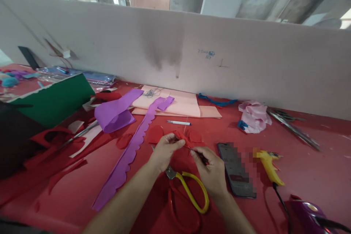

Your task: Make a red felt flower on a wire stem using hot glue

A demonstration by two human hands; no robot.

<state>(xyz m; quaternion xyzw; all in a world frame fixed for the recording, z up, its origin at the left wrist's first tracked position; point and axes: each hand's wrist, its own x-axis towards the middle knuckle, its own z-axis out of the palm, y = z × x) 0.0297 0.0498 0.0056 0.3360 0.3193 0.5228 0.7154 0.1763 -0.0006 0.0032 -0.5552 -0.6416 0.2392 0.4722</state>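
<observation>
Between my two hands is a small gathered piece of red felt-like material [185,138], with a thin pale strand standing up from it. My left hand [163,152] pinches this piece between thumb and fingers. On its near right side, my right hand [211,170] has thumb and forefinger closed at the edge of the same red piece; the exact grip is small and partly hidden. Cut red petal shapes [156,134] lie just beyond the hands. Scissors [193,192] with one yellow and one red handle rest below, between my forearms.
A white pen [178,123] lies ahead. Left are a scalloped purple strip [134,148], a purple roll [113,117] and green sheet [59,98]. Right are a phone [237,175], yellow glue gun [270,168] with cord and crumpled pink material [255,117]. A white partition [109,44] stands behind.
</observation>
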